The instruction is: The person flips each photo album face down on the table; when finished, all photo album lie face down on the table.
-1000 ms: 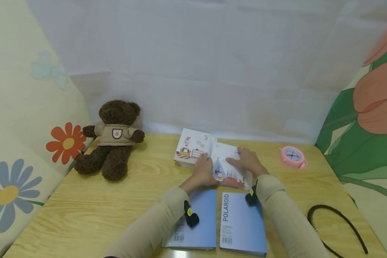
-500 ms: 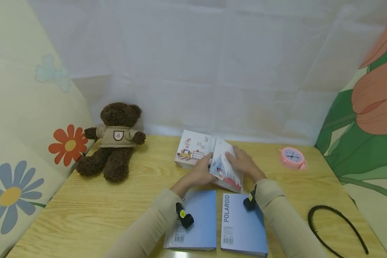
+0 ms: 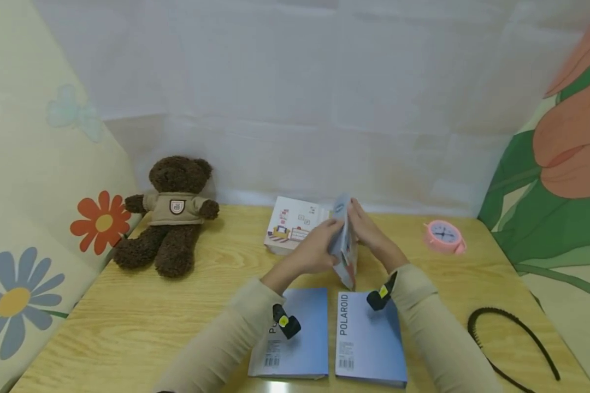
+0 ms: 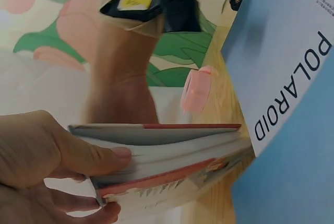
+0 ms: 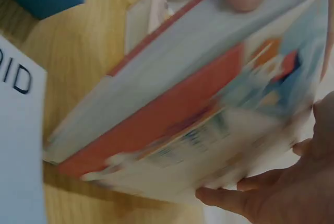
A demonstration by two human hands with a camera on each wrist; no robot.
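An illustrated hardcover book (image 3: 345, 267) stands raised on edge above the far middle of the table, its covers slightly parted. My left hand (image 3: 312, 250) grips it from the left. In the left wrist view the thumb of that hand (image 4: 47, 156) lies on the page edges of the book (image 4: 177, 148), with fingers on the cover. My right hand (image 3: 372, 232) is on the other side. In the right wrist view the extended fingers of my right hand (image 5: 282, 192) touch the blurred illustrated cover (image 5: 209, 145). A second illustrated book (image 3: 295, 222) lies flat at the left.
Two blue POLAROID albums, left (image 3: 305, 344) and right (image 3: 373, 344), lie side by side under my wrists. A brown teddy bear (image 3: 177, 207) sits at the back left. At the right are a pink alarm clock (image 3: 442, 236) and a black headband (image 3: 494, 310).
The illustrated book has gone from lying nearly flat to standing on edge between my hands. My left hand has moved onto its left side; my right hand has turned along its right side.
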